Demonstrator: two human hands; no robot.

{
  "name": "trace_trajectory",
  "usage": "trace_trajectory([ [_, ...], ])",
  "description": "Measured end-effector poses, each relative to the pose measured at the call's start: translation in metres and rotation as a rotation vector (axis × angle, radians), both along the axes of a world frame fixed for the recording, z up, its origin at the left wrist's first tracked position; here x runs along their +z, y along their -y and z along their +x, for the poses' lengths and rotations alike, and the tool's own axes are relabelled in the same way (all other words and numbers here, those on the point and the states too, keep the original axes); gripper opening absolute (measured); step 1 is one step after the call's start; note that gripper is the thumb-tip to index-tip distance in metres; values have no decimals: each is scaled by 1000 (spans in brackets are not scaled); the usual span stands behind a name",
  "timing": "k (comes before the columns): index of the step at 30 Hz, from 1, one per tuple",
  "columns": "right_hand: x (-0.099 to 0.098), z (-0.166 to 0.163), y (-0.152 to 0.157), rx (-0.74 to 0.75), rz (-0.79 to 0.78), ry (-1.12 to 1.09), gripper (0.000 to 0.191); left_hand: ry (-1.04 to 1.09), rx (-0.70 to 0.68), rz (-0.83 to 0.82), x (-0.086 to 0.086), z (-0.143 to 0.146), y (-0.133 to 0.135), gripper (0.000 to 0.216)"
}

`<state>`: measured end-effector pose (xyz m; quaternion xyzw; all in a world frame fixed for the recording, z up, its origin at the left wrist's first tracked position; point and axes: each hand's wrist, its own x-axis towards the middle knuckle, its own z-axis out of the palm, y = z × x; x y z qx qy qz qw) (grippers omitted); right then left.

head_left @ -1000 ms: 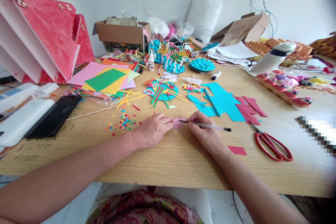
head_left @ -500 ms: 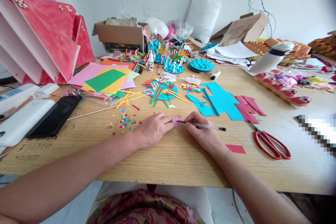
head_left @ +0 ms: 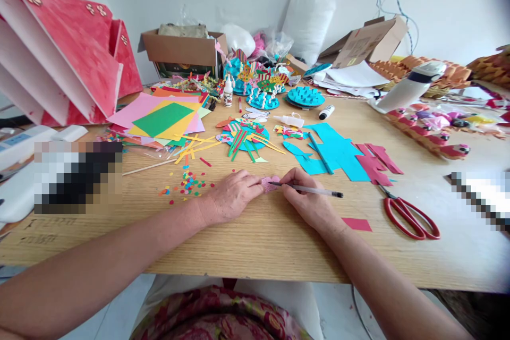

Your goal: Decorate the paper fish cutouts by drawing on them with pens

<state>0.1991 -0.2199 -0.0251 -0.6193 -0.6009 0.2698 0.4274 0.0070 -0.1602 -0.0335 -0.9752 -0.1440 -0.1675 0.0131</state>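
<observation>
A small pink paper cutout (head_left: pixel 269 185), covered in dark marks, lies on the table between my hands. My left hand (head_left: pixel 234 196) grips its left edge with fingers pressed together. In my right hand (head_left: pixel 305 202) is a pen (head_left: pixel 321 191) with a clear barrel and black end, its tip touching the cutout. Just beyond sits a blue paper disc (head_left: pixel 261 142) bearing colored strips and small fish shapes. Loose confetti dots (head_left: pixel 191 183) are scattered left of my left hand. To the right of my right hand lie a red paper scrap (head_left: pixel 357 224) and red-handled scissors (head_left: pixel 412 218).
Blue paper sheets (head_left: pixel 332 143) and a blue paper fish (head_left: pixel 297 150) lie beyond my right hand. Stacked colored paper (head_left: pixel 163 119) is at the left. Glue bottles (head_left: pixel 228 91), a white flask (head_left: pixel 410 87) and cardboard boxes (head_left: pixel 183 49) stand farther back.
The camera view has shifted very slightly. My hands, the pen and the pink cutout keep nearly the same positions.
</observation>
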Motion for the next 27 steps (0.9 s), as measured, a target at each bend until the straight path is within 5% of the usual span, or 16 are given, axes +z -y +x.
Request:
trace_trajectory([
  [27,8,-3,2,-4,-21,-50,4,-7,-3,-25,1,-1,0,39],
])
